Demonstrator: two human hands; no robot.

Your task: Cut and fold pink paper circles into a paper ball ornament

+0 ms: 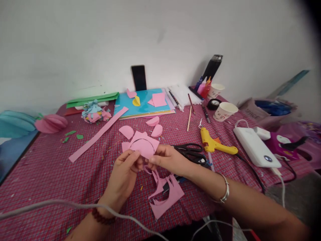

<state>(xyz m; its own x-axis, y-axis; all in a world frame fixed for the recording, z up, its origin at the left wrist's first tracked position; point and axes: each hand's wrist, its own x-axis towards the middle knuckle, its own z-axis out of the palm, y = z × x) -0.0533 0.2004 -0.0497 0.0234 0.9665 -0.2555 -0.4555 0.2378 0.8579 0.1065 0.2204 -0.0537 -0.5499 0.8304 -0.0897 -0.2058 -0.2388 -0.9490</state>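
Both hands hold one pink paper piece [143, 145] with a circle drawn on it, lifted just above the red checked tablecloth [45, 167]. My left hand [124, 174] pinches its lower left edge. My right hand [168, 160] pinches its lower right edge. Pink paper offcuts [164, 194] lie under my hands near the table's front edge. Black scissors [191, 152] rest just right of my right hand.
A long pink strip [97, 135] and folded pink semicircles [153, 126] lie behind. Farther back are coloured paper sheets [142, 102], a phone [138, 77], pencils [189, 117], two paper cups [225, 110], a yellow glue gun [213, 143], and a white power bank [255, 147].
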